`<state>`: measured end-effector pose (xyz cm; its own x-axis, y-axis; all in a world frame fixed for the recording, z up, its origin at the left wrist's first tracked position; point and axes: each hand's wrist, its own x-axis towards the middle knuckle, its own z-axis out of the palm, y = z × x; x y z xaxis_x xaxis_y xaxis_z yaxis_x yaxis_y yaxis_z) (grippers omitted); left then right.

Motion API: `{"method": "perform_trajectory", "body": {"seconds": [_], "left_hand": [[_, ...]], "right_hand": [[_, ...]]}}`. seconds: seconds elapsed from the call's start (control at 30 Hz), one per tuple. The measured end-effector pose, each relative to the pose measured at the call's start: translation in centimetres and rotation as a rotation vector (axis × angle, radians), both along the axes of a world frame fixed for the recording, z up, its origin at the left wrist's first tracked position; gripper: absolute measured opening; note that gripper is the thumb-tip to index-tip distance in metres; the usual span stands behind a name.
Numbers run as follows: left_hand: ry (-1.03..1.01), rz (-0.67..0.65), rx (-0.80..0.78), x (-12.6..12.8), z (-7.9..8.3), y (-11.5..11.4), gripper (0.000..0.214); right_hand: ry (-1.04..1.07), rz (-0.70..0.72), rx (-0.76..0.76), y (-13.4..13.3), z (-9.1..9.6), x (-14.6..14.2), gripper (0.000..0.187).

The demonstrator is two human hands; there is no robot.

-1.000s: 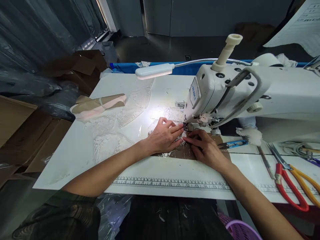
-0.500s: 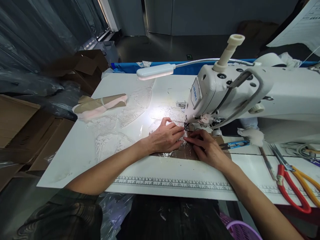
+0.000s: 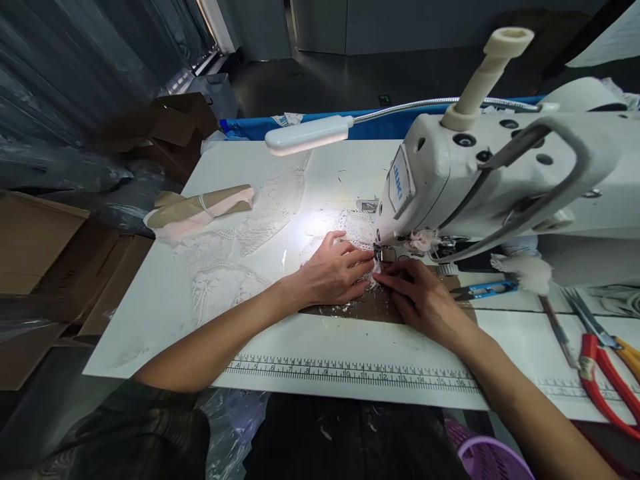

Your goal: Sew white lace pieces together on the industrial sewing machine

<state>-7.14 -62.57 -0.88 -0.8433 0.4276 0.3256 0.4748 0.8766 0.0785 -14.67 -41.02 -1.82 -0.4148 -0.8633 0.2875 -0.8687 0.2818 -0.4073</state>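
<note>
White lace fabric (image 3: 354,221) lies under the needle area of a white sewing machine (image 3: 425,173). My left hand (image 3: 337,272) rests flat on this lace, left of the presser foot (image 3: 384,254), fingers stretched toward it. Just right of the foot, my right hand (image 3: 423,293) pinches the lace edge between thumb and fingers. Its fingertips nearly meet those of the left hand. A brown plate (image 3: 360,310) on the table shows beneath both hands. The exact stitching point is hidden by the fingers and the machine head.
More lace pieces (image 3: 225,283) and a tied tan-and-pink roll (image 3: 205,208) lie at the left. A lamp (image 3: 307,135) hangs above the table. Blue thread snips (image 3: 487,290), a slim tool (image 3: 559,330) and red-handled scissors (image 3: 590,367) lie at right. A printed ruler (image 3: 350,373) runs along the front edge.
The view has shifted slightly, so the machine looks larger and farther right. Both hands keep nearly the same places on the lace by the presser foot.
</note>
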Motion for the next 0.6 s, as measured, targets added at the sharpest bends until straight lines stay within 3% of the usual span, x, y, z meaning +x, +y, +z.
{"method": "perform_trajectory", "body": {"seconds": [0.47,0.6], "left_hand": [[-0.056,0.092,0.028,-0.36,-0.43,0.13,0.032],[-0.061,0.125,0.032,-0.36,0.03,0.16,0.033]], "right_hand": [[0.026,-0.092,0.053,-0.5,-0.55,-0.16,0.038],[-0.036,-0.082,0.006,-0.1,-0.24,-0.38,0.039]]}}
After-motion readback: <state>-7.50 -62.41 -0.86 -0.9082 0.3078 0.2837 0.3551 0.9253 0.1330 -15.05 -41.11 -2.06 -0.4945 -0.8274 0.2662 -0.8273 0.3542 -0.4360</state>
